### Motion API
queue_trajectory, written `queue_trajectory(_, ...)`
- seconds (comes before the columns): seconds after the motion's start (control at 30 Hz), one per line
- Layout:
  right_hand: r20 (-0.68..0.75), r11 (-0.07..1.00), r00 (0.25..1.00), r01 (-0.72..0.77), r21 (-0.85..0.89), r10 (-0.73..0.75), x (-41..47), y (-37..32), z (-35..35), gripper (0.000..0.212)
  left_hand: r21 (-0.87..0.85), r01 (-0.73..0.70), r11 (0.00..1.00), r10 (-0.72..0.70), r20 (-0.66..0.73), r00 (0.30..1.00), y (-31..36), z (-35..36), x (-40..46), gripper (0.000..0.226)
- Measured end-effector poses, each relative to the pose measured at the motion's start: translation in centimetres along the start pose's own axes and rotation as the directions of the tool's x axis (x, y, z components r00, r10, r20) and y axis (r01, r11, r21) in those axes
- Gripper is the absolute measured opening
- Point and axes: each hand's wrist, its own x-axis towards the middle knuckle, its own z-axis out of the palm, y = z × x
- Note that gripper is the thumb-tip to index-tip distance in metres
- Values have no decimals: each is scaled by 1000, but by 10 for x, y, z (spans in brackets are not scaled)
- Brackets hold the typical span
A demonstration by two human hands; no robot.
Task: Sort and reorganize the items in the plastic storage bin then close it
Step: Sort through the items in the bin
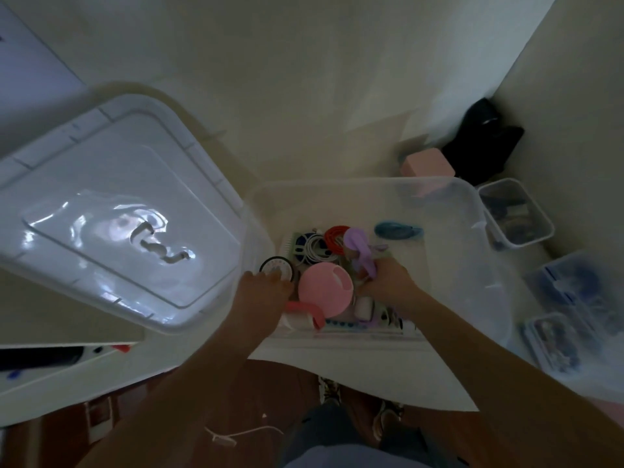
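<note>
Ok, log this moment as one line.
lid: off, left of bin | left hand: on round black-rimmed item | right hand: holding purple item | bin: open

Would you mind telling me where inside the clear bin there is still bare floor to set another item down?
The clear plastic storage bin has bare floor along its far side and right half, beyond the blue oval gadget. It is crowded near-left, where the round pink scoop, red coiled band, white coiled cable and both hands sit.

Bin [479, 231] sits mid-table; lid [111, 211] left of it; small containers [516, 214] right; clutter in bin's near-left corner.
</note>
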Motion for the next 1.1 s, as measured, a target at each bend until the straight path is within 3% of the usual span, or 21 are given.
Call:
queue_trajectory(0.1,163,987,987,-40,156,15,-14,-15,9,35,-14,-16,1000,16,10,1000,-6,-1,-2,34)
queue_trajectory(0.17,223,953,971,-140,268,80,-28,-28,12,33,-61,53,997,-51,37,998,-12,-8,-4,26)
queue_trajectory(0.3,235,848,970,-178,499,65,-44,-56,7,46,-269,105,958,-168,-225,960,-12,-35,-9,20)
queue_trajectory(0.37,205,733,975,-203,649,88,-44,-69,2,53,-345,57,937,-186,-354,917,1,-46,-11,22)
queue_trajectory(0.43,193,685,977,-203,699,92,-47,-81,-6,56,-458,6,889,-229,-434,872,19,-54,-12,24)
queue_trajectory(0.53,56,581,998,-70,811,42,-51,-86,-7,35,-743,-28,669,-400,-391,829,44,-59,-10,27)
queue_trajectory(0.6,-41,508,998,9,861,52,-53,-86,-4,46,-872,-68,485,-465,-323,824,60,-59,-7,29)
queue_trajectory(0.67,-100,482,991,46,875,88,-55,-84,-3,66,-971,-107,211,-458,-196,867,74,-63,-3,33)
queue_trajectory(0.7,-113,468,988,49,882,108,-56,-83,-5,65,-992,-112,65,-428,-129,894,80,-67,-2,36)
queue_trajectory(0.73,-127,452,985,59,890,121,-57,-80,-8,57,-991,-122,-57,-395,-90,914,85,-68,-3,37)
queue_trajectory(0.8,-156,402,981,96,910,118,-63,-76,-15,37,-971,-127,-204,-340,-51,939,95,-70,-4,36)
queue_trajectory(0.87,-190,401,977,136,906,99,-70,-71,-21,33,-955,-109,-277,-342,-8,940,102,-72,-4,30)
queue_trajectory(0.93,-243,449,964,171,877,107,-75,-60,-27,40,-946,-87,-311,-357,32,933,107,-70,-1,41)
queue_trajectory(1.1,-425,601,903,311,737,54,-102,-29,-69,23,-973,-109,-204,-203,-67,977,129,-80,18,42)
